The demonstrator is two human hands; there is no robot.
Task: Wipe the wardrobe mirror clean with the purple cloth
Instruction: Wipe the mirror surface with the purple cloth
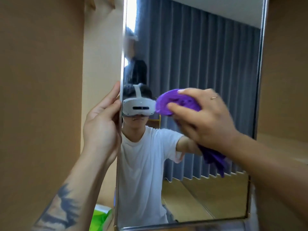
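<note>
The wardrobe mirror (208, 47) fills the middle of the view, set in a thin metal frame on an open door. My right hand (206, 117) grips the bunched purple cloth (168, 102) and presses it against the glass at mid height. A tail of the cloth hangs below my wrist. My left hand (101, 124) grips the mirror door's left edge, fingers curled round the frame. The glass reflects a person in a white T-shirt with a headset, and grey curtains behind.
Brown wardrobe panels (41, 80) stand to the left and right of the mirror. A green and white object (100, 217) lies low behind the door's left edge. A second person's reflection shows at the mirror's upper left.
</note>
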